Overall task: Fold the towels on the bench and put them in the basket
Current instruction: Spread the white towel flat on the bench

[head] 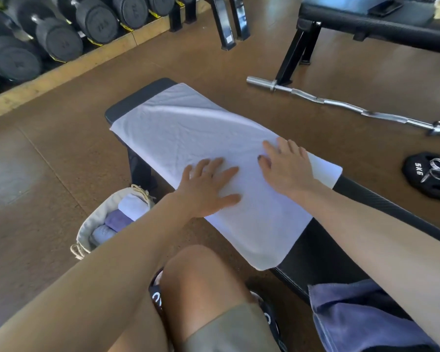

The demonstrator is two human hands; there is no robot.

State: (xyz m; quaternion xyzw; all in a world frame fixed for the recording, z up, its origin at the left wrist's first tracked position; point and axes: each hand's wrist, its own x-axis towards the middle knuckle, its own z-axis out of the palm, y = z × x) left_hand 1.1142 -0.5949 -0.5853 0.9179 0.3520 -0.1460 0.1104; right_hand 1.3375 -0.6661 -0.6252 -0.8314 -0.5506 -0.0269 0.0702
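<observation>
Both grips, left hand point(208, 185) and right hand point(286, 166), spread flat on creased white towel point(188, 130) covering black padded bench point(137, 96); cloth-lined basket point(97, 219) beside, chrome curl bar point(341, 104) beyond.

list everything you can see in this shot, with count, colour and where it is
white terry towel: one, white, spread flat along the bench top
padded workout bench: one, black, centre
woven fabric basket: one, beige, on the floor left of the bench, holding rolled white and purple towels
blue-grey towel: one, crumpled on the bench's near end, lower right
curved steel barbell: one, silver, on the floor at right
round weight plate: one, black, far right floor, metal spring clips on it
rubber dumbbells: several, black, racked top left
second bench: one, black, top right
left hand: flat on the white towel
right hand: flat on the white towel
</observation>
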